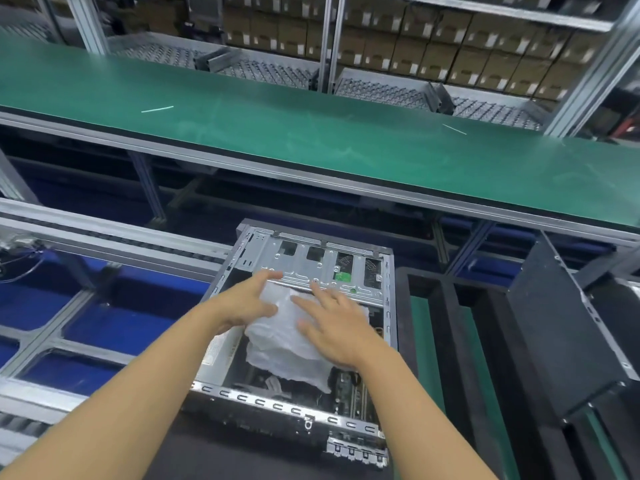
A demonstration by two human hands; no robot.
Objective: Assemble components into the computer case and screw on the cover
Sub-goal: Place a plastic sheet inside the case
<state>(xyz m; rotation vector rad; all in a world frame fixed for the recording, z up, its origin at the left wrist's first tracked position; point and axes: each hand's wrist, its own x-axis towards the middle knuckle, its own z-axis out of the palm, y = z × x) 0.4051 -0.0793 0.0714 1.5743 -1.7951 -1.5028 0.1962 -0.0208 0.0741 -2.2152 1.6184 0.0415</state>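
Observation:
An open computer case (389, 317) lies flat in front of me, with its silver drive cage (311, 261) at the far end and circuit boards showing near the front edge. A white, crinkled plastic bag (284, 341) rests inside the case, over the middle. My left hand (247, 301) holds the bag's left upper corner, thumb and fingers curled around it. My right hand (337, 323) lies flat on top of the bag with its fingers spread. What is inside the bag is hidden.
A black case cover (561, 327) leans upright to the right, in a black slotted rack with green strips (426, 341). A long green conveyor belt (311, 133) runs across behind the case. Roller rails (104, 237) and blue bins sit to the left. Shelves of cardboard boxes (450, 39) stand at the back.

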